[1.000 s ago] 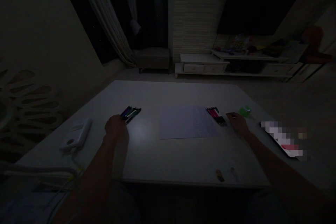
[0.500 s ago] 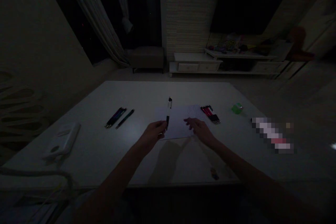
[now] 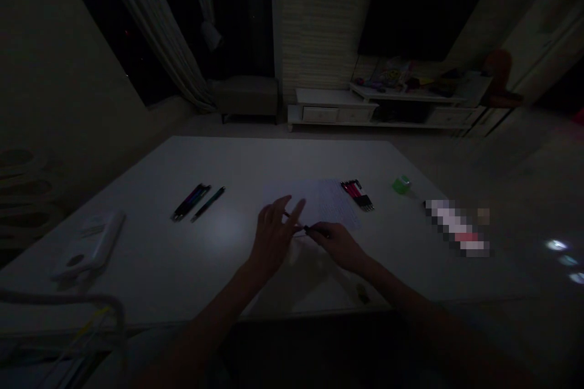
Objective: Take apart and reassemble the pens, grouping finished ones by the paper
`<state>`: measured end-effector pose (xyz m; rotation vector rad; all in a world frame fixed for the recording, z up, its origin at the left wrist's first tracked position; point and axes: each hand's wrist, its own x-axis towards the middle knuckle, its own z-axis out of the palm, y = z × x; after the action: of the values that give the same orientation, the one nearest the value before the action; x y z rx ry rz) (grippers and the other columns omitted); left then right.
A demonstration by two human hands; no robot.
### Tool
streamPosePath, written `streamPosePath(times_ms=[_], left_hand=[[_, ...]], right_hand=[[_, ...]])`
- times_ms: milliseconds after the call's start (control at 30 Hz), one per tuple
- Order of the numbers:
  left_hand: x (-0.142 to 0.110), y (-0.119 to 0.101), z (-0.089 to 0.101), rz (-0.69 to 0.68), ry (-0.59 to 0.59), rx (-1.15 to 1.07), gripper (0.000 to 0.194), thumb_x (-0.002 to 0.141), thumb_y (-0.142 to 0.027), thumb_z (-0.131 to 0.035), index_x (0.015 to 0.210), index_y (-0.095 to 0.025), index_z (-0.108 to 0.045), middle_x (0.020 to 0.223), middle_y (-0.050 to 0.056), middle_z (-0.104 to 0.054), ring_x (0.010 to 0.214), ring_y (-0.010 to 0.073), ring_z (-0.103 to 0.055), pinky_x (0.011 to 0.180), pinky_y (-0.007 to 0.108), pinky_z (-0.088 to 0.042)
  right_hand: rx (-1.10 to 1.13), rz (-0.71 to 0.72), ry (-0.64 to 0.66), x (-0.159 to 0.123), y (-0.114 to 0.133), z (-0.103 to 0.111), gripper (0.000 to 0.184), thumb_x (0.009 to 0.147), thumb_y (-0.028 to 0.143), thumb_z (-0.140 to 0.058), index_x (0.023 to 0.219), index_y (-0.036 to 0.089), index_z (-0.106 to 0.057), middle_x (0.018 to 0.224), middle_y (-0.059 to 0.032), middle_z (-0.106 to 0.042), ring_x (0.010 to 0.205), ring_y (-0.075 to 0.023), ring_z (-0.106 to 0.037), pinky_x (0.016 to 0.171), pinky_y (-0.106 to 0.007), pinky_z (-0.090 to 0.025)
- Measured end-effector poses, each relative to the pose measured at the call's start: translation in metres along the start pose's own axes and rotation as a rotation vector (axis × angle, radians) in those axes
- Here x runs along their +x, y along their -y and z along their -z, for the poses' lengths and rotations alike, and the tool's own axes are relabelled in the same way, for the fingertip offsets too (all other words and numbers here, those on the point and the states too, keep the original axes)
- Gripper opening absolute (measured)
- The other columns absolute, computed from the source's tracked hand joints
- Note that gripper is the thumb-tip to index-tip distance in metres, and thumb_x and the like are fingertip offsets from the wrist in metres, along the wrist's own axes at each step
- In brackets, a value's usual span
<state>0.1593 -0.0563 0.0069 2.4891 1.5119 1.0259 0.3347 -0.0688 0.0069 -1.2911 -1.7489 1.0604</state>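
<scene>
A slim dark-and-white pen [image 3: 300,229] lies crosswise between my two hands, above a sheet of lined or written paper [image 3: 335,202]. My left hand [image 3: 272,234] is around one part of it, some fingers raised and spread; its exact grip is partly hidden. My right hand [image 3: 336,242] pinches the dark end at the right. To the right of the paper lies a bunch of red and black pens [image 3: 357,194]. On the left are several dark pens [image 3: 191,201] side by side and a single dark green pen [image 3: 208,204].
The white table [image 3: 237,158] carries a white power strip [image 3: 91,246] at the left with a cable [image 3: 59,298]. A green object [image 3: 401,184] and a pixelated item [image 3: 456,228] are at the right. A small dark item [image 3: 362,293] lies near the front edge.
The pen has gone from upright in my left hand to nearly level. My right hand has come in from the right and taken its end. The view has shifted slightly.
</scene>
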Motion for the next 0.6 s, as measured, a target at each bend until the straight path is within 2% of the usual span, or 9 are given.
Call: streamPosePath(times_ms=[67, 133, 233, 333, 433, 600], left_hand=[[0.001, 0.002, 0.006, -0.192, 0.071, 0.162, 0.027, 0.086, -0.019, -0.048, 0.111, -0.027, -0.053, 0.12, 0.007, -0.053, 0.119, 0.0236, -0.041, 0.103, 0.049, -0.019], [0.001, 0.004, 0.007, -0.242, 0.156, 0.213, 0.018, 0.088, -0.018, -0.044, 0.098, -0.023, -0.058, 0.102, 0.005, -0.062, 0.105, 0.021, -0.051, 0.101, 0.048, -0.021], [-0.003, 0.007, 0.001, -0.245, 0.267, 0.231, 0.017, 0.09, -0.021, -0.041, 0.096, -0.019, -0.057, 0.083, 0.004, -0.063, 0.081, 0.0179, -0.058, 0.084, 0.037, -0.037], [-0.006, 0.008, -0.005, -0.254, 0.292, 0.269, 0.02, 0.09, -0.024, -0.04, 0.103, -0.018, -0.054, 0.083, 0.006, -0.062, 0.076, 0.0187, -0.057, 0.07, 0.032, -0.039], [-0.007, 0.006, -0.006, -0.276, 0.296, 0.3, 0.022, 0.091, -0.024, -0.039, 0.107, -0.016, -0.052, 0.084, 0.006, -0.062, 0.077, 0.0186, -0.056, 0.069, 0.031, -0.039], [-0.008, -0.001, -0.008, -0.226, 0.358, 0.296, 0.025, 0.093, -0.03, -0.033, 0.101, -0.018, -0.054, 0.082, 0.006, -0.061, 0.074, 0.0165, -0.057, 0.065, 0.027, -0.039]], right_hand=[[0.029, 0.031, 0.0, 0.0, 0.001, 0.004, 0.023, 0.077, 0.037, -0.055, 0.082, 0.018, -0.069, 0.08, -0.0042, -0.068, 0.071, -0.0166, -0.057, 0.065, -0.027, -0.041], [0.088, -0.019, -0.036, 0.001, 0.0, 0.005, 0.026, 0.074, 0.041, -0.058, 0.075, 0.017, -0.068, 0.066, -0.0026, -0.064, 0.06, -0.0138, -0.054, 0.056, -0.025, -0.039], [0.291, -0.272, -0.113, 0.003, -0.005, -0.001, 0.04, 0.07, 0.051, -0.058, 0.056, 0.014, -0.058, 0.04, 0.0035, -0.043, 0.038, -0.0074, -0.036, 0.04, -0.021, -0.025], [0.582, -0.484, -0.152, 0.004, -0.01, -0.012, 0.047, 0.068, 0.056, -0.058, 0.047, 0.017, -0.042, 0.035, 0.0082, -0.029, 0.031, -0.0037, -0.023, 0.035, -0.02, -0.016], [0.759, -0.497, -0.185, 0.004, -0.01, -0.021, 0.045, 0.069, 0.054, -0.058, 0.049, 0.018, -0.039, 0.036, 0.0098, -0.026, 0.031, -0.0027, -0.02, 0.035, -0.019, -0.013], [0.831, -0.47, -0.265, 0.006, -0.011, -0.026, 0.04, 0.071, 0.043, -0.056, 0.051, 0.021, -0.029, 0.039, 0.0104, -0.025, 0.032, -0.0025, -0.019, 0.034, -0.019, -0.012]])
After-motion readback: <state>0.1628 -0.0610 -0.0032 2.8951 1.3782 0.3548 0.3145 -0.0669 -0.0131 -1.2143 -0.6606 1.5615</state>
